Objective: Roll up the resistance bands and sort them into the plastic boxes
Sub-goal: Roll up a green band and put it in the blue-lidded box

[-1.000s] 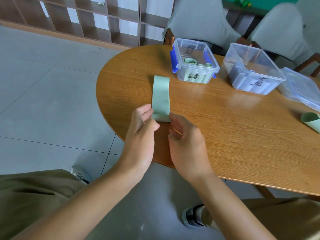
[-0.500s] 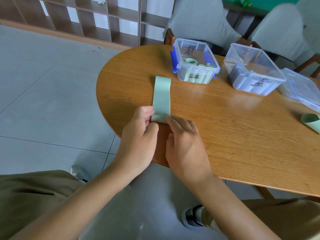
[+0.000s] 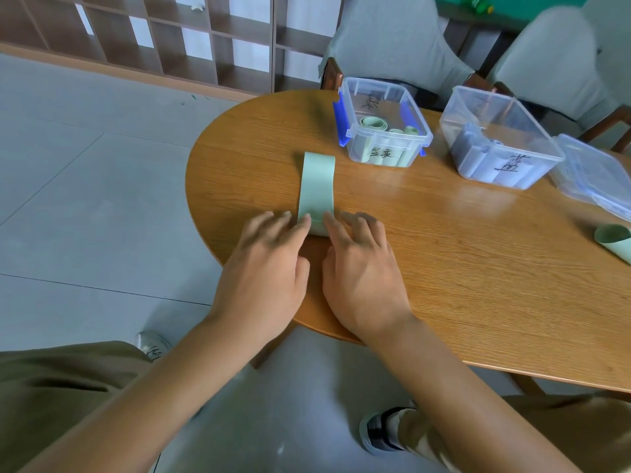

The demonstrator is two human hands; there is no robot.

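Hands: left hand (image 3: 269,264) and right hand (image 3: 358,268) are pressing, fingers flat, the pale green flat rubber resistance band (image 3: 317,189).
Risk: the roll is likely skewing toward 12 o'clock if pressure is uneven.

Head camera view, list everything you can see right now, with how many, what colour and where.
Flat resistance band: one, pale green, on the table, near end under both hands' fingertips.
Blue-latched box: one, clear, far side of table, holds rolled green bands.
Second box: one, clear, right of the first, holds bluish rolls.
Box lid: one, clear, right edge of table.
Rolled band: one, pale green, far right, cut off by the frame.
Table: one, wooden, rounded end.
Chairs: two, grey backs, behind the table.
Shelf unit: one, wooden, on the far wall.
Left hand: fingers pressing the band's end.
Right hand: likewise.
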